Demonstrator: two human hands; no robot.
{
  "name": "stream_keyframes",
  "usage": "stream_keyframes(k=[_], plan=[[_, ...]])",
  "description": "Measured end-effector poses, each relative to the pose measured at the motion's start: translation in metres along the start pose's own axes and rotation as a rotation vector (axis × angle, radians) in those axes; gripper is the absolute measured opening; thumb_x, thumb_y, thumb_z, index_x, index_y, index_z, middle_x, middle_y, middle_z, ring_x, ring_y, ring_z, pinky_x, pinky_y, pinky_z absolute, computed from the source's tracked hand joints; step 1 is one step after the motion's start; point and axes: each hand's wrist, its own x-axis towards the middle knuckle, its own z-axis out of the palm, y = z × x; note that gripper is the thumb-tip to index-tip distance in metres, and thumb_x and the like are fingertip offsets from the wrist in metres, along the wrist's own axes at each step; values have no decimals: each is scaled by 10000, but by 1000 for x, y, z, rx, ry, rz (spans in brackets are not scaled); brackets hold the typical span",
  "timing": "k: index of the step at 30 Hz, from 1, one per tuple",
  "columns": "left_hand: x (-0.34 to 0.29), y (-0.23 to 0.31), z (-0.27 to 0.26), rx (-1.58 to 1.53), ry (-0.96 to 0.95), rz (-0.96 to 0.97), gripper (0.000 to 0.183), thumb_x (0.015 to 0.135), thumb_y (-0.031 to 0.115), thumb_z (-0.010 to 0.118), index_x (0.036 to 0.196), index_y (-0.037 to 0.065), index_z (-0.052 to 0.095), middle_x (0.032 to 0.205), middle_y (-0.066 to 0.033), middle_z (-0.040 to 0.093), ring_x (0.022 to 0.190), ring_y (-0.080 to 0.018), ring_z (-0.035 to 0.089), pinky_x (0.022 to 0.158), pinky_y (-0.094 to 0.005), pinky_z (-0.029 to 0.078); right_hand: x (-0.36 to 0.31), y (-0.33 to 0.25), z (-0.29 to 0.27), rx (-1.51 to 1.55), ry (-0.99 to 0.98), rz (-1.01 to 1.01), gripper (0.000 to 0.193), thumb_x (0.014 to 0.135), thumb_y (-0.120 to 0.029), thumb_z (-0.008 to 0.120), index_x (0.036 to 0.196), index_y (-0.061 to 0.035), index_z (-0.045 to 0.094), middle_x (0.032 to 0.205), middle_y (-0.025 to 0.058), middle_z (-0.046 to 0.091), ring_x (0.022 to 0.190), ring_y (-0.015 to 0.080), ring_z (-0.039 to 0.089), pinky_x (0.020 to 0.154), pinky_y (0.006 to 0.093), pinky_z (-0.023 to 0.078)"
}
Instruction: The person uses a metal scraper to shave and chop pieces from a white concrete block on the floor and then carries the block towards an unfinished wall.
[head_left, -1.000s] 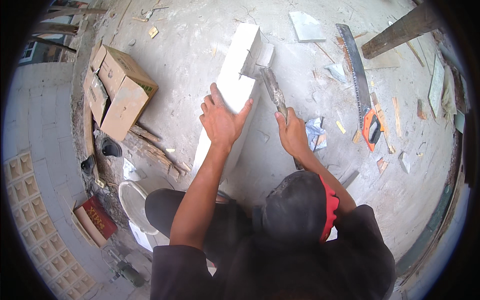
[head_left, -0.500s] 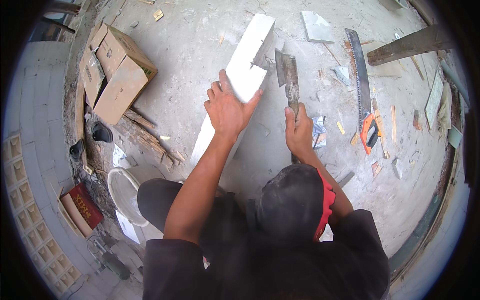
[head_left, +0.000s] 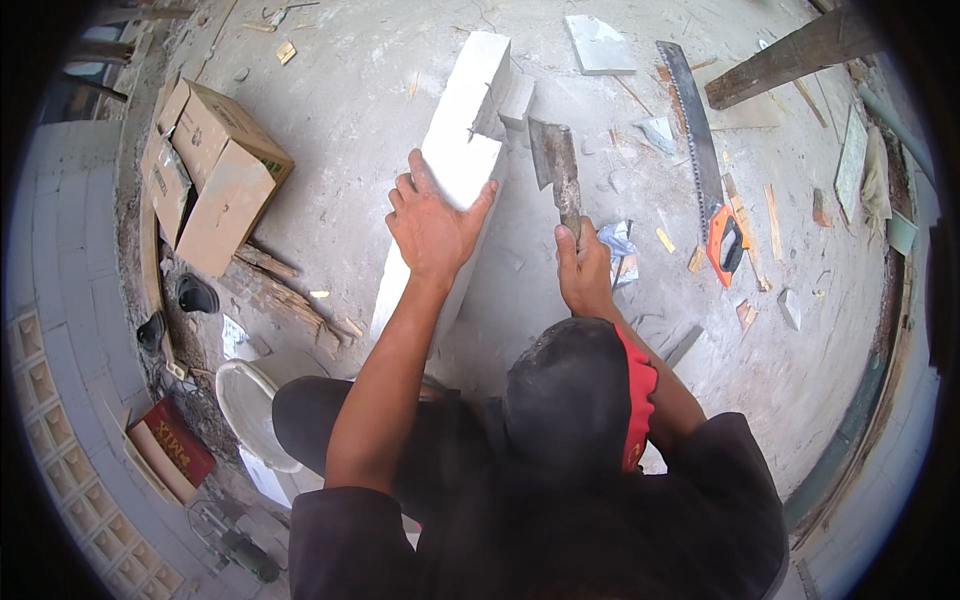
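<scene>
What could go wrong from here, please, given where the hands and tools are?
The bare left hand rests on the white block near its notch; if the cleaver-like tool in the right hand strayed, it might cut that hand. The block narrows at the notch, so a hard blow could crack it there. The hand saw lies with its teeth toward the right hand, which might graze them on reaching sideways.

Block to blade: a narrow strip of floor (head_left: 515,285) between the white block (head_left: 465,110) and the bladed tool (head_left: 556,160) lets a hand through.
Upper end: a small white chunk (head_left: 517,100) beside the block tightens that strip.
Saw side: the saw (head_left: 701,145) lies low; a wooden post (head_left: 790,60) bars the way beyond.
Box side: room up to the cardboard box (head_left: 232,205).
</scene>
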Motion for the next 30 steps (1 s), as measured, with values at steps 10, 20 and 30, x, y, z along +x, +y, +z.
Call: stream_keyframes(k=[10,20,30], plan=[[3,5,-1,1,-25,-27,1065,809,652,741,1535,-23,353,1264,-258,556,1203,-421,546,953,-547,469,39,26,-8,-122,-112,-50,358,1061,-299,551,972,47,535,651,252,573,618,458,598,577,480,436],[-2,3,6,8,-5,21,1059,807,648,747,1526,-17,345,1248,-259,551,1180,-420,547,945,-550,465,71,41,-22,-191,-188,-11,503,1069,-414,508,948,70,568,673,262,616,660,472,636,652,528,465],[4,9,6,29,3,14,1084,798,680,741,1521,-23,342,1236,-253,549,1166,-415,544,923,-553,469,61,35,-2,-235,-95,-29,485,1064,-405,520,1032,74,583,704,308,634,743,528,647,702,595,486]])
